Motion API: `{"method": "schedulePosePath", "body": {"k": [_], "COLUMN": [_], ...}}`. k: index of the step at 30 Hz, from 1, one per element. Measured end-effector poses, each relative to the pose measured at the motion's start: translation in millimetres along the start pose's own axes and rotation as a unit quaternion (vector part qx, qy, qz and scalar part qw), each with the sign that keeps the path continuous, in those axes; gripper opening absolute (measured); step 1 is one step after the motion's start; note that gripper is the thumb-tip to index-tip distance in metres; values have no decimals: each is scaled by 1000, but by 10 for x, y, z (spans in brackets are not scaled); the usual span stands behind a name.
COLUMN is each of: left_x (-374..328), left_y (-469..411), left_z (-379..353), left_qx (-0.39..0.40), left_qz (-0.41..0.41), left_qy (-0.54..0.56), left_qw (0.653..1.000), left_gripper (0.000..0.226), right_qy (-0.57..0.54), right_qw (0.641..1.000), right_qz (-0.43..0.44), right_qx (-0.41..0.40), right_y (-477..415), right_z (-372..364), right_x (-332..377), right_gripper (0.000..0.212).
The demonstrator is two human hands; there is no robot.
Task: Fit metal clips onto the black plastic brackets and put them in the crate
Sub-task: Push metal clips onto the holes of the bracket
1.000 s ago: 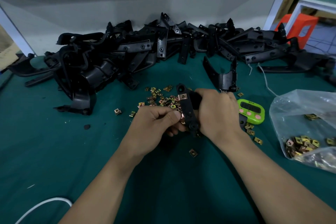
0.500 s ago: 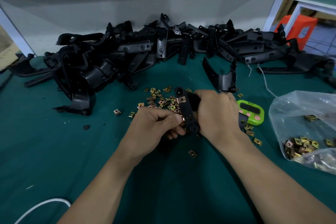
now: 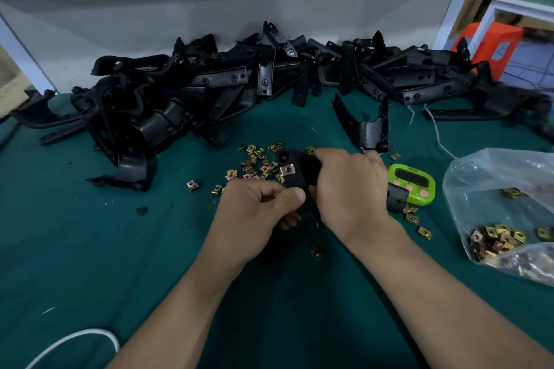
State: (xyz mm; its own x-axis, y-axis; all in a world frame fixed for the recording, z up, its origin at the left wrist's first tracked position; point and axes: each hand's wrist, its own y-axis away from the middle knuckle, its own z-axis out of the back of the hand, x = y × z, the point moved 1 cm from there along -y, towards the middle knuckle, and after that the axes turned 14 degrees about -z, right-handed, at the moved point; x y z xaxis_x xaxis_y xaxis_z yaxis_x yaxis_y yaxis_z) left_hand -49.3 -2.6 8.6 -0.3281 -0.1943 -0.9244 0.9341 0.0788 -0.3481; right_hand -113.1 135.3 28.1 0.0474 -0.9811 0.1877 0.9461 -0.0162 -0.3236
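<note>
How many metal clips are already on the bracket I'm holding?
1 shows: a clip near the upper end of the bracket. The left hand and right hand cover its lower part; more may be hidden.

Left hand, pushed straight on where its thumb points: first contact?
The black bracket; the thumb of the left hand looks pressed against it. The right hand, gripping the bracket, lies just beyond.

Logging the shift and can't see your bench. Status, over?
Right hand wraps the black bracket, left hand pinches its edge. One clip seated near top. Loose clips beyond, none in the way.
</note>
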Motion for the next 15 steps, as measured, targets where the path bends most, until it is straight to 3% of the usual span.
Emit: {"method": "schedulePosePath", "body": {"k": [2, 6, 11, 15], "left_x": [-23, -17, 30, 41], "left_y": [-4, -31, -46, -37], "left_z": [-22, -14, 87, 62], "left_qx": [-11, -43, -15, -6], "left_qz": [7, 66, 72, 56], "left_qy": [26, 164, 207, 182], "left_qw": [1000, 983, 976, 982], "left_gripper": [27, 51, 13, 15], "right_qy": [-8, -53, -80, -70], "right_qw": [1000, 998, 995, 996], "right_qz": [3, 0, -39, -22], "right_qx": [-3, 27, 49, 48], "right_y": [0, 22, -24, 11], "right_z": [-13, -21, -58, -26], "right_x": [-6, -17, -83, -64], "right_gripper": [22, 23, 24, 25]}}
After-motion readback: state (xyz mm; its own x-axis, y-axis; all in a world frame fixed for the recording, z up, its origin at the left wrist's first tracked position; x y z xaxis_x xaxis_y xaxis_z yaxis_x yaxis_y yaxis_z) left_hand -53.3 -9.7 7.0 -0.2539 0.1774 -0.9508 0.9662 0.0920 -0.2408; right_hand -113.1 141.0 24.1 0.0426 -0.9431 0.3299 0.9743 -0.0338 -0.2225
